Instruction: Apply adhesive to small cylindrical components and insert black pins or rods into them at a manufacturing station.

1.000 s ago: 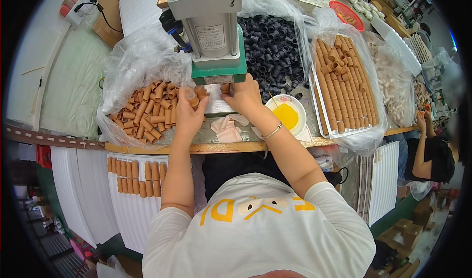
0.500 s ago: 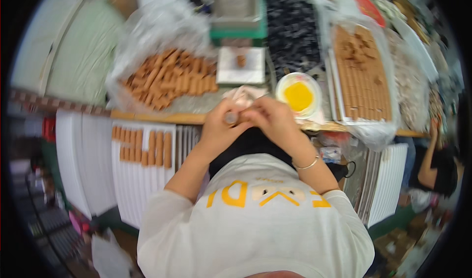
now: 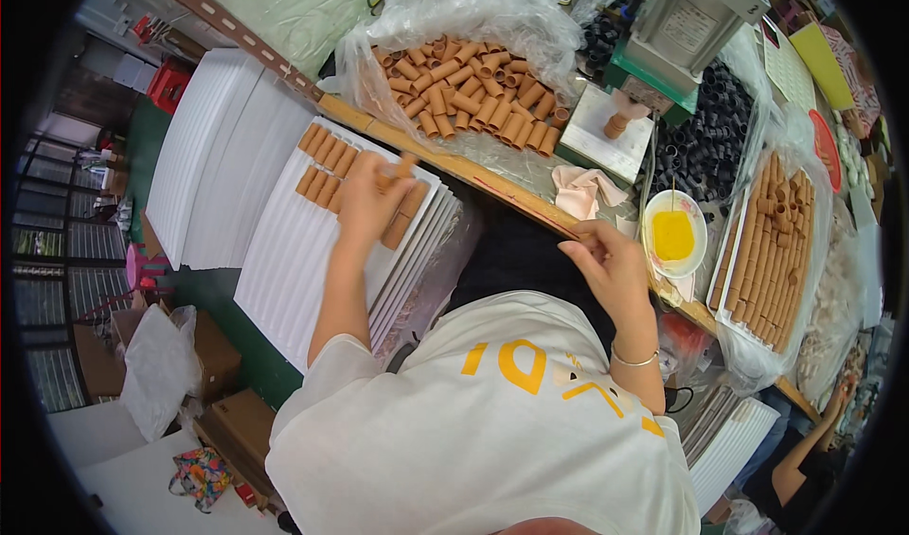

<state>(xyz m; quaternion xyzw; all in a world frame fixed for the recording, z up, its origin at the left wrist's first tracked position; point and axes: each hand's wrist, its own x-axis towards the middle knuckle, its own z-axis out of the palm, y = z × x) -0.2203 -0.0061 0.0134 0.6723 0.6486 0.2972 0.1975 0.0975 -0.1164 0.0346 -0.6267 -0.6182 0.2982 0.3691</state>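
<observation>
My left hand is closed around a brown tube, whose end sticks up past the fingers. It is over a ridged white tray, where brown tubes lie side by side in rows; the hand hides some of them. My right hand is at the wooden table edge, thumb and forefinger apart, with nothing seen in it. Near it are a crumpled pink cloth and a white bowl of yellow liquid with a thin stick in it.
A heap of brown tubes lies on plastic film. A green and grey press stands behind a metal plate bearing a brown piece. Black rings and a tube-filled tray are at right. White trays are stacked at left.
My hands were together at the table edge around a tube. The left has moved left over the white tray with a tube; the right stays by the edge. The view has turned left.
</observation>
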